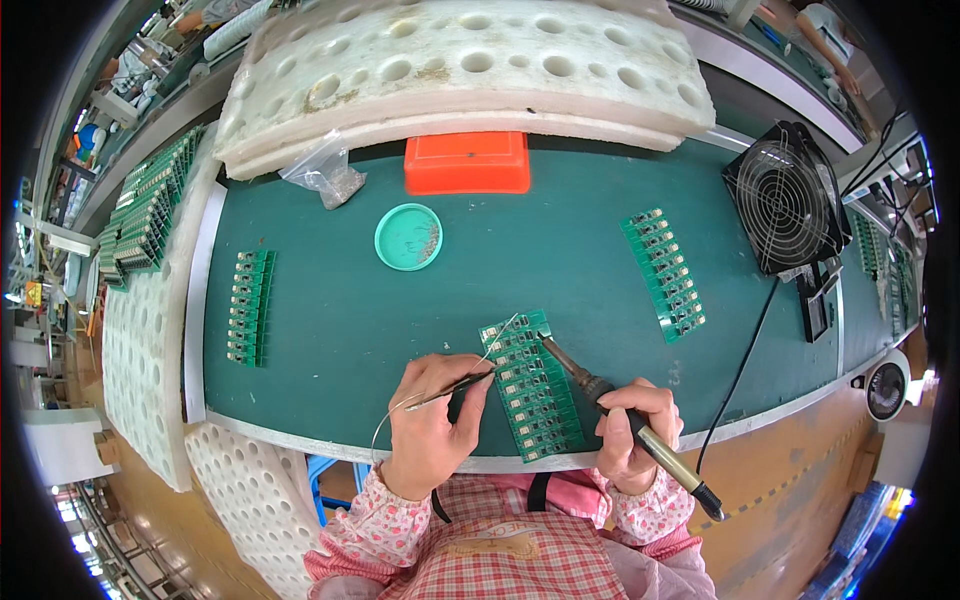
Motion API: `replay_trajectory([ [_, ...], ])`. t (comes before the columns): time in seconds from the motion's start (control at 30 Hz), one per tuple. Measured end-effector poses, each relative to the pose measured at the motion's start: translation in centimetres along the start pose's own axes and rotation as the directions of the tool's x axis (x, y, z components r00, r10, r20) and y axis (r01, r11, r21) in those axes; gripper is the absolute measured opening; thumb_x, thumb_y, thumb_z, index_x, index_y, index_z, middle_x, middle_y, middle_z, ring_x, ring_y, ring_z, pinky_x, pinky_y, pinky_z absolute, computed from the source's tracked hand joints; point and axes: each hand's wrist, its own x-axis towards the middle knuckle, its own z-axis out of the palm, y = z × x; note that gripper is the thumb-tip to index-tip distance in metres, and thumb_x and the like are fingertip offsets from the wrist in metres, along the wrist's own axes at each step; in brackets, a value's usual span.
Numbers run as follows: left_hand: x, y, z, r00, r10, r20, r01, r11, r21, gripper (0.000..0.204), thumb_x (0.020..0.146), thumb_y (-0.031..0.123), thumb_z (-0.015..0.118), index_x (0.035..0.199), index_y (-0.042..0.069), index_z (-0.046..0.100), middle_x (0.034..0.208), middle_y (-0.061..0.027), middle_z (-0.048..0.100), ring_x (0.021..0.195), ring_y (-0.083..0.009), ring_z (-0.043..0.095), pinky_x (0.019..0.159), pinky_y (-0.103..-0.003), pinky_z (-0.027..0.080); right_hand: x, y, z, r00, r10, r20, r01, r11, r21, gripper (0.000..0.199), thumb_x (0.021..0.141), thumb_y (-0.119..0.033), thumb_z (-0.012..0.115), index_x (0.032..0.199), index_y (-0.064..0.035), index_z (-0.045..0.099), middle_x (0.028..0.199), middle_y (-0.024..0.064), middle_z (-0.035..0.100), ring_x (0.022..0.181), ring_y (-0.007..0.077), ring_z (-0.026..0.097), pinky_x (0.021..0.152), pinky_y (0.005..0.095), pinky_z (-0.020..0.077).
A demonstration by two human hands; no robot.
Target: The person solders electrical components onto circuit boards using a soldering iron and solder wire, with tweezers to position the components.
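A green circuit board panel lies at the front edge of the bench, with rows of small components on it. My right hand is closed round a soldering iron, whose tip is at the upper right part of the panel. On the panel's left side, my left hand is closed in a pinch on dark tweezers. A thin solder wire runs from that hand, its end over the top of the panel. Whether the iron's tip touches the board, I cannot tell.
Two more panels lie left and right. Farther back are a teal dish of tiny parts, a plastic bag, an orange box and a white foam block. A black fan stands at right; a cable trails below it.
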Motion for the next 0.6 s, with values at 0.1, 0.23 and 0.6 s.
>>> replay_trajectory([
  [0.1, 0.04, 0.01, 0.47, 0.999, 0.04, 0.001, -0.04, 0.999, -0.002, 0.021, 0.079, -0.004, 0.074, 0.098, 0.002, 0.068, 0.095, -0.0086, 0.071, 0.083, -0.0293, 0.066, 0.077, -0.038, 0.051, 0.13, 0.27, 0.13, 1.0, -0.022, -0.017, 0.023, 1.0, 0.018, 0.007, 0.079, -0.007, 0.067, 0.084, -0.0022, 0.064, 0.063, 0.0043, 0.063, 0.043, 0.015, 0.049, 0.044, 0.0287, 0.0417],
  [0.23, 0.14, 0.25, 0.56, 0.998, 0.059, 0.017, -0.059, 0.997, 0.049, 0.018, 0.08, -0.006, 0.072, 0.095, 0.003, 0.07, 0.096, -0.0096, 0.072, 0.087, -0.0281, 0.066, 0.077, -0.036, 0.053, 0.3, 0.18, 0.0, 0.999, -0.038, -0.019, 0.038, 0.999, 0.035, 0.008, 0.077, -0.005, 0.067, 0.084, -0.0018, 0.064, 0.061, 0.0048, 0.062, 0.043, 0.0151, 0.049, 0.044, 0.0288, 0.0421],
  [0.6, 0.06, 0.16, 0.71, 0.999, 0.053, -0.001, -0.053, 0.996, 0.065, 0.019, 0.08, -0.006, 0.072, 0.096, 0.003, 0.069, 0.094, -0.0101, 0.072, 0.086, -0.0286, 0.066, 0.076, -0.037, 0.052, 0.89, 0.14, -0.31, 0.991, -0.122, 0.063, 0.122, 0.993, -0.003, 0.016, 0.094, -0.016, 0.06, 0.09, 0.0003, 0.058, 0.061, 0.0036, 0.059, 0.042, 0.0111, 0.053, 0.044, 0.026, 0.0418],
])
